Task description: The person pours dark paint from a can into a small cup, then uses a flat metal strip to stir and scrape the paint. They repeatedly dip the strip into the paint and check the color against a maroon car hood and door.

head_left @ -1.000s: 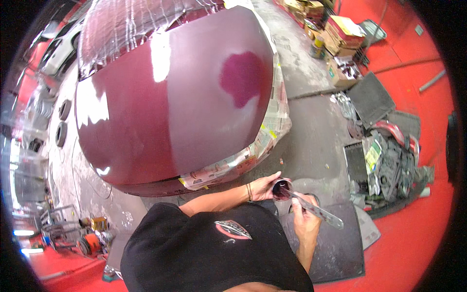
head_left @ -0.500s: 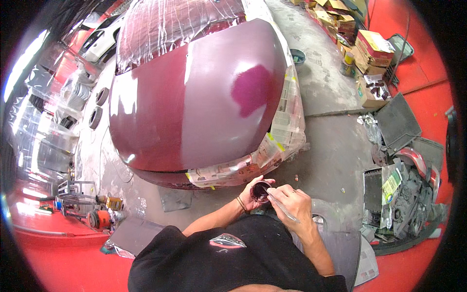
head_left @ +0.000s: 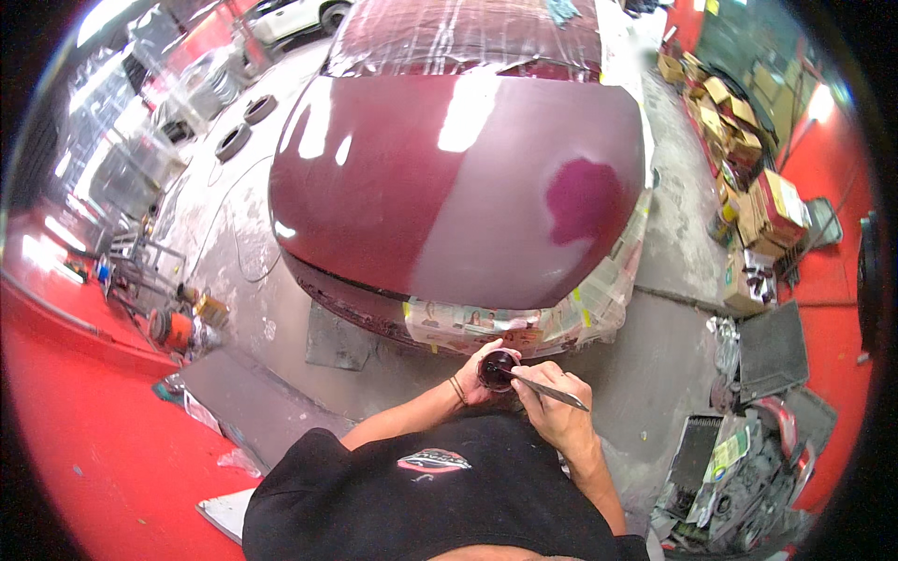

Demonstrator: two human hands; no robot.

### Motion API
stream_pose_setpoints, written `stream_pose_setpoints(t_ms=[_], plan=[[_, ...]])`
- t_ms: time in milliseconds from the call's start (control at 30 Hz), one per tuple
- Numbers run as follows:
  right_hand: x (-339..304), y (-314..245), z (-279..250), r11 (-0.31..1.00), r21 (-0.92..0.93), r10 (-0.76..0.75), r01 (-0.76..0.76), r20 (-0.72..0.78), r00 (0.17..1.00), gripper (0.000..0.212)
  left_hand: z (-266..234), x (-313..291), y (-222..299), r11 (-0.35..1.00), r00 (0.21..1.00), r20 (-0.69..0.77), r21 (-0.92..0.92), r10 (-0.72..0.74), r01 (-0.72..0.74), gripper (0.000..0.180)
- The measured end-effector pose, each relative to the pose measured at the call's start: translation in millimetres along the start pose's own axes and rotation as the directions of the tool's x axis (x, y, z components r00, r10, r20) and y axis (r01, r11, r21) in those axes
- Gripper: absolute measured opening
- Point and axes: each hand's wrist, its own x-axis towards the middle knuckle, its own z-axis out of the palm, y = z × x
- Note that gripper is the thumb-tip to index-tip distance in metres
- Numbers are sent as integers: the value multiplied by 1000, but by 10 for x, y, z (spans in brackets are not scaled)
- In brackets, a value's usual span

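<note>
My left hand (head_left: 480,366) is wrapped round a small cup (head_left: 498,358) of dark, wine-coloured liquid, held upright in front of my chest. In my right hand (head_left: 561,411) is a flat, thin stirring stick (head_left: 554,393), its far end down inside the cup. The tip is hidden in the liquid. Just beyond my hands stands a car with a dark red hood (head_left: 374,178). One side of the hood is dull greyish mauve, with a bright magenta patch (head_left: 582,201) towards the right. Newspaper masking (head_left: 468,321) covers the car's front right edge.
Plastic sheeting (head_left: 449,37) covers the windshield. Cardboard boxes (head_left: 772,210) line the right wall, with a heap of car parts (head_left: 739,477) nearer me. Two tires (head_left: 234,142) lie on the left floor, past an orange machine (head_left: 171,329). A dark flat panel (head_left: 248,388) lies to my left.
My view has swung, so the car sits further right in the picture. The stick has turned in the cup and now slants lower to the right. Both hands keep their hold.
</note>
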Motion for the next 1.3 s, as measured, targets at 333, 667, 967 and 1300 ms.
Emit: stream_pose_setpoints(t_ms=[333, 667, 967, 1300], plan=[[516, -589, 689, 993, 20, -116, 115, 46, 992, 18, -237, -959, 525, 967, 955, -169, 115, 244, -227, 51], [499, -771, 1085, 997, 73, -35, 23, 177, 984, 19, -541, -1123, 595, 944, 920, -209, 71, 330, -323, 49], [486, -585, 942, 993, -39, -103, 110, 149, 984, 21, -517, -944, 472, 926, 899, -234, 3, 369, -379, 47], [325, -448, 891, 989, 106, -121, 101, 195, 973, 21, -495, -916, 287, 901, 875, -224, 36, 429, -432, 48]])
